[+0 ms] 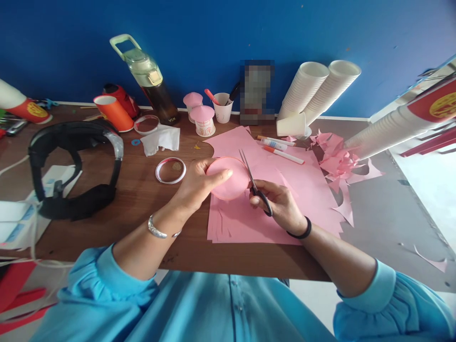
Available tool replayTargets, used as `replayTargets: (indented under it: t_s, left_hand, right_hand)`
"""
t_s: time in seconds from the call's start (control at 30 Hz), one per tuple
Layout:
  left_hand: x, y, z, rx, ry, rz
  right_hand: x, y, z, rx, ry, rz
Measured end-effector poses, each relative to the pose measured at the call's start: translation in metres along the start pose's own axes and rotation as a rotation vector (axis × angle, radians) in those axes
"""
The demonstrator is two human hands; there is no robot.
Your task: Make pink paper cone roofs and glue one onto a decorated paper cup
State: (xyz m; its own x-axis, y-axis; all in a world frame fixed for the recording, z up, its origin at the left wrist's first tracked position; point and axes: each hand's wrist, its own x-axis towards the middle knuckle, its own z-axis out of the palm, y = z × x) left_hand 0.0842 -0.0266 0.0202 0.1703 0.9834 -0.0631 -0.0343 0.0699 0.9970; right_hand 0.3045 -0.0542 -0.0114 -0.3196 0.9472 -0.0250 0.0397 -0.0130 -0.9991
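My left hand pinches a round pink paper disc at its left side, thumb lying on top. A darker outline runs along the disc's edge. In my right hand is a pair of scissors with black handles, the blades pointing up and away at the disc's right edge. The blades look nearly together; whether they touch the paper I cannot tell. Beneath both hands lies a stack of pink paper sheets, some with cut edges.
Markers rest on the pink sheets, with paper scraps to their right. Along the blue wall stand stacked paper cups, small cups with pink cone roofs and a bottle. A tape roll and a black headset lie left.
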Motion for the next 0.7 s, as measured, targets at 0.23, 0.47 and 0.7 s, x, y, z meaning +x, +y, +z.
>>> replayTargets:
  t_s: [0.23, 0.47, 0.7]
  left_hand:
    - [-0.0006, 0.0013, -0.0005, 0.027, 0.001, -0.018]
    - [-0.001, 0.0021, 0.0001, 0.03, 0.015, -0.017]
    - [-0.0001, 0.0084, 0.004, -0.008, 0.007, -0.021]
  right_hand:
    - [-0.0001, -0.0013, -0.0012, 0.013, 0.007, 0.013]
    - [0.0, -0.0018, -0.0015, -0.028, 0.008, 0.005]
    - [-0.0005, -0.0002, -0.0025, -0.034, 0.001, -0.002]
